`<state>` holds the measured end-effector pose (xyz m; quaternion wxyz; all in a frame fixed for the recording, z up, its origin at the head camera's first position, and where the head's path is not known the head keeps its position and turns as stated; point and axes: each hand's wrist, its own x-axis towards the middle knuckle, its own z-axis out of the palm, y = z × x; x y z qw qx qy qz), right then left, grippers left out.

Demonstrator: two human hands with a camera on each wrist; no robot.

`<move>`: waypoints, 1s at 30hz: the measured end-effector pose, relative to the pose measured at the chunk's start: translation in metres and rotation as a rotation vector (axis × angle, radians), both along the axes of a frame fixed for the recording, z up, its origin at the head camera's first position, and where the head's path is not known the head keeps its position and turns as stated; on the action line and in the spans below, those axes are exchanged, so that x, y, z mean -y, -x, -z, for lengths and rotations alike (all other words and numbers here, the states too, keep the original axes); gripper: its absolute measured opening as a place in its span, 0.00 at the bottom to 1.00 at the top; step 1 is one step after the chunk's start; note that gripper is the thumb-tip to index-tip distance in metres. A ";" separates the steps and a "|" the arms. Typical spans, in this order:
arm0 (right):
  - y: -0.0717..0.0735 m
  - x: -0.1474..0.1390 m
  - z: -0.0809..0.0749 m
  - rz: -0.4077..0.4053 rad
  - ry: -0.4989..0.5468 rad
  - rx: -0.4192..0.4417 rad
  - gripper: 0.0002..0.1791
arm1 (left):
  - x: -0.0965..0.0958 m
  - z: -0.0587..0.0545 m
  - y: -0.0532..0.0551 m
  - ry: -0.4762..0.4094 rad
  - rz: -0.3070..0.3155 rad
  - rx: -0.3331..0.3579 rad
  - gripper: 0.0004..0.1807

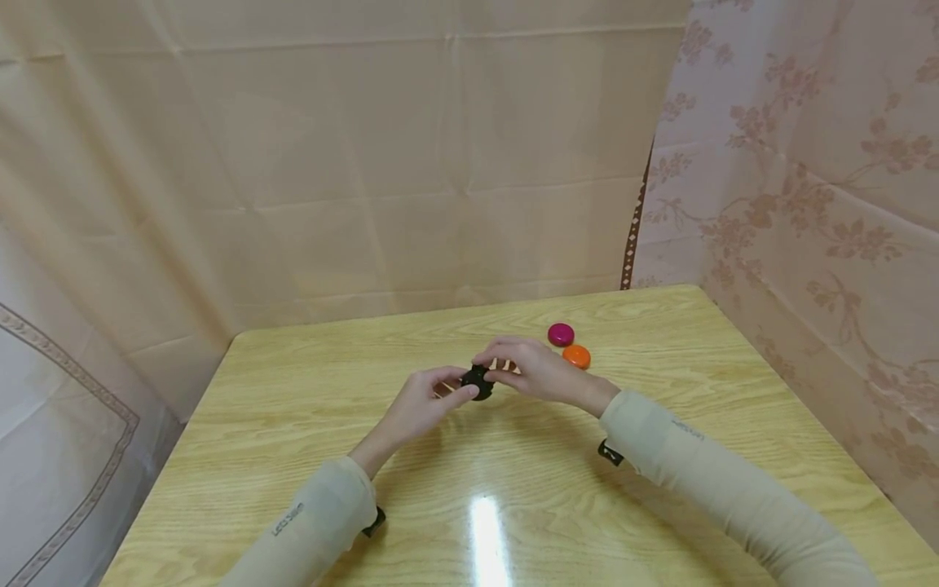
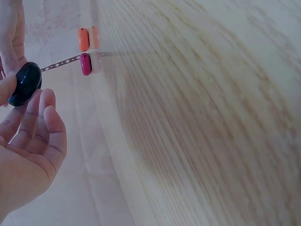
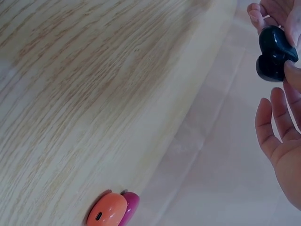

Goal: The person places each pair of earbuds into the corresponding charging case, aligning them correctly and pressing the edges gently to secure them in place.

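Above the table, both hands meet at a small, glossy black earbud charging case (image 1: 477, 383). My left hand (image 1: 418, 402) pinches the case body between thumb and fingers. From the other side, my right hand (image 1: 539, 371) pinches it by the edge with thumb and fingertips. Seen from the right wrist, the black case (image 3: 273, 42) stands parted into two rounded halves, like a raised lid; its inside is mostly hidden. Behind the right hand lie an orange case (image 1: 576, 356) with a small port (image 3: 99, 216) and a magenta case (image 1: 561, 334), side by side.
The wood-grain table (image 1: 293, 456) ends at a back edge against a beige curtain (image 1: 440, 163). A floral cloth (image 1: 829, 204) hangs along the right side, and a pale bordered cloth (image 1: 59, 424) on the left.
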<state>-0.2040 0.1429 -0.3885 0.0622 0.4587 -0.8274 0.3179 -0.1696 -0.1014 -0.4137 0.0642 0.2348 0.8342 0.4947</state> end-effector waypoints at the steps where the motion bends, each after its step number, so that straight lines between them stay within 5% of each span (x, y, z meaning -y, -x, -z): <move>1: 0.000 -0.001 0.000 0.019 0.001 -0.001 0.17 | 0.000 0.000 0.000 0.001 -0.003 0.002 0.16; 9: 0.004 -0.008 0.005 0.084 0.008 0.078 0.17 | 0.001 0.000 0.001 -0.013 -0.011 0.010 0.17; 21: 0.012 -0.016 0.027 0.140 -0.017 0.604 0.22 | -0.001 0.001 -0.001 -0.020 -0.017 0.028 0.18; 30: 0.008 -0.013 0.031 0.078 0.029 0.780 0.24 | -0.003 0.005 -0.001 -0.030 -0.006 0.014 0.17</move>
